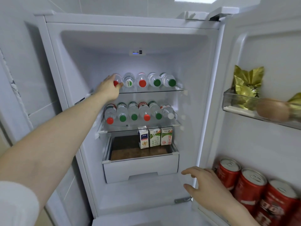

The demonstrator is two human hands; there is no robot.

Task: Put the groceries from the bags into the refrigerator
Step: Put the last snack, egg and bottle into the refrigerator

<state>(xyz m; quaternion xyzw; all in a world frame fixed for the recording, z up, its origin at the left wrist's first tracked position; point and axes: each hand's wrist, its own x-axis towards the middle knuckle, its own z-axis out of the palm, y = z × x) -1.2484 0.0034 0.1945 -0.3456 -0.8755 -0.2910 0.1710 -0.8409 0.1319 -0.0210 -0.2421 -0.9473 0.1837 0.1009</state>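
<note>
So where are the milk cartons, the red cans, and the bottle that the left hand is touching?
Milk cartons [154, 137]: head view, front of the middle carton.
Red cans [250, 185]: head view, side of the middle can in the door.
Red-capped bottle [118, 77]: head view, clear body above the left hand [110, 88].

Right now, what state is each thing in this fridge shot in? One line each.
Refrigerator door: open.
Left hand: on the leftmost red-capped bottle, top shelf.
Right hand: open, at the door's inner edge.
Top-shelf bottles: lying down, caps outward.
Middle-shelf bottles: lying down, caps outward.
Milk cartons: upright.
Drawer: shut.
Red cans: upright in door rack.
</note>
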